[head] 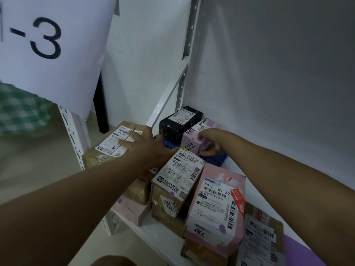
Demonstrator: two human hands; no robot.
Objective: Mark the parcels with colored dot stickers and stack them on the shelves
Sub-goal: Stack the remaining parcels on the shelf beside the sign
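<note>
The white metal shelf board carries all the parcels, and it stands against a plain white wall. A big white paper sign with "-3" printed in black hangs at the upper left, probably the name of this shelf section. Beyond the left edge of the shelf a green checked cloth lies lower down, on a beige floor.

At the front edge stands a pink cardboard box with a white shipping label that has a purple dot sticker in its lower corner, so I judge it is already marked. Beside it, on the left, is a brown cardboard parcel with a long label. Near the left edge lies a brown taped carton, and the left hand rests flat on its label with straight fingers, probably to keep it steady or to push it in.

At the back corner a black box sits on a blue plastic grid mat. Just before it, the right hand grips a small pink carton with thumb below and fingers curled over the top (a purple dot shows on it too), seemingly to set it in its place.
</note>
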